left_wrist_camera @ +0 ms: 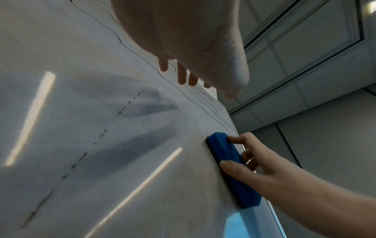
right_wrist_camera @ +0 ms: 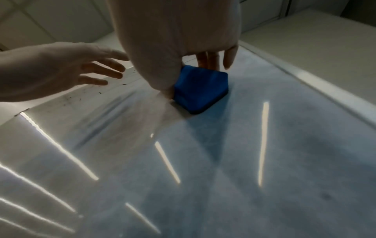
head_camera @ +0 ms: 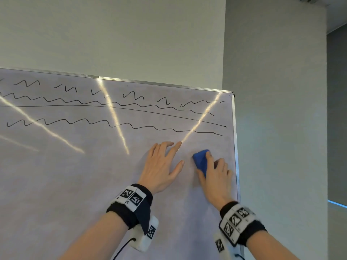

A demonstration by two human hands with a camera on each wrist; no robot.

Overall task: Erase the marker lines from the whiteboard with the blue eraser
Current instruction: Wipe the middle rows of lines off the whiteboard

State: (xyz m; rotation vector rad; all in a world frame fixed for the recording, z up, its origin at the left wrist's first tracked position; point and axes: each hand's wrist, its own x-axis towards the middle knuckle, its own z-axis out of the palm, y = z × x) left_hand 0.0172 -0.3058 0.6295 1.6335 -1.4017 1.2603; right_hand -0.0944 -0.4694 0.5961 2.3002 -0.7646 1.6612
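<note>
The eraser (head_camera: 201, 161) is a small blue block with a faceted top. It appears light and fairly stiff, with a softer dark wiping layer on its underside, so it should slide easily but needs steady pressure to stay flat. The best hold appears to be across its long sides, thumb on one and fingers on the other.

The right hand (head_camera: 216, 177) grasps it in this way: the left wrist view shows the thumb on the near side and fingertips curled over the far edge. The eraser lies flat against the whiteboard (head_camera: 75, 175), near the board's right frame and below the lowest of the marker lines (head_camera: 105, 121).

The left hand (head_camera: 161, 166) is released, fingers spread and straight, just beside the eraser. Whether its palm touches the board cannot be determined. The wavy and straight lines above remain unwiped.
</note>
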